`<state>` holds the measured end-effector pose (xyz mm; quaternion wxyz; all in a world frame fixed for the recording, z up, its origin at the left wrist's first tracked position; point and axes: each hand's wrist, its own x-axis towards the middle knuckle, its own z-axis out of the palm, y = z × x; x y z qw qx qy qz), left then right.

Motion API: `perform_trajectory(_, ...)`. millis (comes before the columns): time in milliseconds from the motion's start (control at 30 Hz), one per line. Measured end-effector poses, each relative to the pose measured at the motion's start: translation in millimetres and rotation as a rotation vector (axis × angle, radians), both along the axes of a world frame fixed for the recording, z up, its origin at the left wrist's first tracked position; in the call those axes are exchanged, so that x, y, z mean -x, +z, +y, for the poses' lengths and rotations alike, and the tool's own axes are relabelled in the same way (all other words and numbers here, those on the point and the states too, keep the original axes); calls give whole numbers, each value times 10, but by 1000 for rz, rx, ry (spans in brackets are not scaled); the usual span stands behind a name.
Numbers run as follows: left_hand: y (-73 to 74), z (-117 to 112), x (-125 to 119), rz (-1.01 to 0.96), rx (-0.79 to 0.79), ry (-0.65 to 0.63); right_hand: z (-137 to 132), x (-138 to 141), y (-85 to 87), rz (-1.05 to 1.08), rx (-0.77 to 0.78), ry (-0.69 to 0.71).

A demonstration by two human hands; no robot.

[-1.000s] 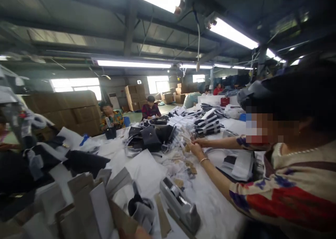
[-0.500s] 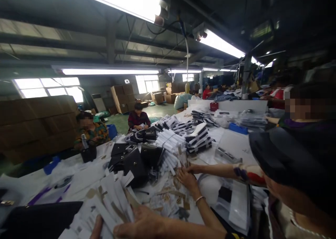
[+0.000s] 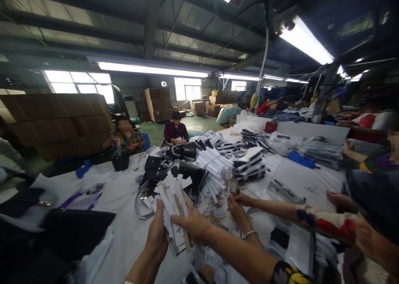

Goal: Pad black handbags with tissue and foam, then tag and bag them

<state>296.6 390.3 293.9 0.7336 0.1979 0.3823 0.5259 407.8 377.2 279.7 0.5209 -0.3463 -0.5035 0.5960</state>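
Both of my hands grip a thick bundle of white and tan paper strips point(image 3: 175, 205) held up above the white table. My left hand point(image 3: 158, 234) clasps its left side, thumb pointing upward. On the right side, my right hand point(image 3: 193, 225) presses its thumb across the front of the strips. Behind the bundle lie black handbags point(image 3: 153, 163) and a clear strap point(image 3: 141, 203). Just to the right, a co-worker's hands point(image 3: 238, 207) work among small brown and white scraps point(image 3: 215, 213). The far ends of my fingers are hidden behind the strips.
White paper rolls point(image 3: 212, 161) and stacked black-and-white pieces point(image 3: 251, 163) pile up mid-table. A black bag point(image 3: 77, 230) lies at left. A blue tool point(image 3: 301, 159) rests at right. Two people sit across the table; a co-worker leans in close at my right.
My hands and the strip bundle have come up from the lower left toward the middle of the view. The left hand shows more fully now. The camera has turned left and slightly down.
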Motion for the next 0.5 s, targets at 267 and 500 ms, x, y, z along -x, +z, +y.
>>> perform_trajectory(267, 124, 1190, -650, -59, -35, -50, 1180, -603, 25, 205, 172, -64)
perform_trajectory(500, 187, 2246, -901, -14, -117, 7, 2295, -911, 51, 279, 209, -81)
